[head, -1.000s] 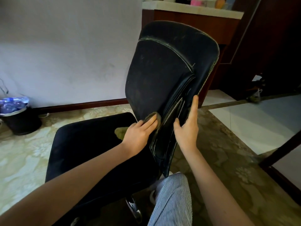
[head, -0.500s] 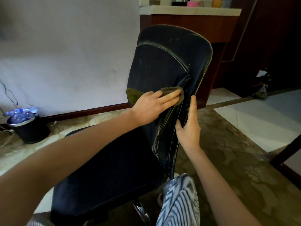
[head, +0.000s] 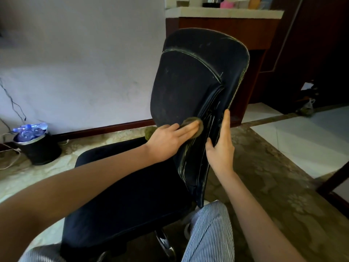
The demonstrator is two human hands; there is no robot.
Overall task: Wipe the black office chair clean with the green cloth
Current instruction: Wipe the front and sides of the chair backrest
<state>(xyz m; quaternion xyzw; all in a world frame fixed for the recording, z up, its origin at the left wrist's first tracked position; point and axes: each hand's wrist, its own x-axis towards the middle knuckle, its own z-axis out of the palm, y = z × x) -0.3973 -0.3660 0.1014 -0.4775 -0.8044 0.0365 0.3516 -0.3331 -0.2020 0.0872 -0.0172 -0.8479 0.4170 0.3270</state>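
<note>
Stroke has dropped: left hand [head: 166, 142], fingers flat, presses green cloth [head: 190, 121] lower on backrest [head: 188, 82]; right hand [head: 221, 150] grips its edge; wiping continues.

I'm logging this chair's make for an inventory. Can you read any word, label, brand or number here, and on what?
Nothing here can be read.
On the black office chair, no label or brand shows on backrest or seat.
The containers on the counter are too small and blurred to read.
The white paper at the right is too small to tell if it bears writing.
</note>
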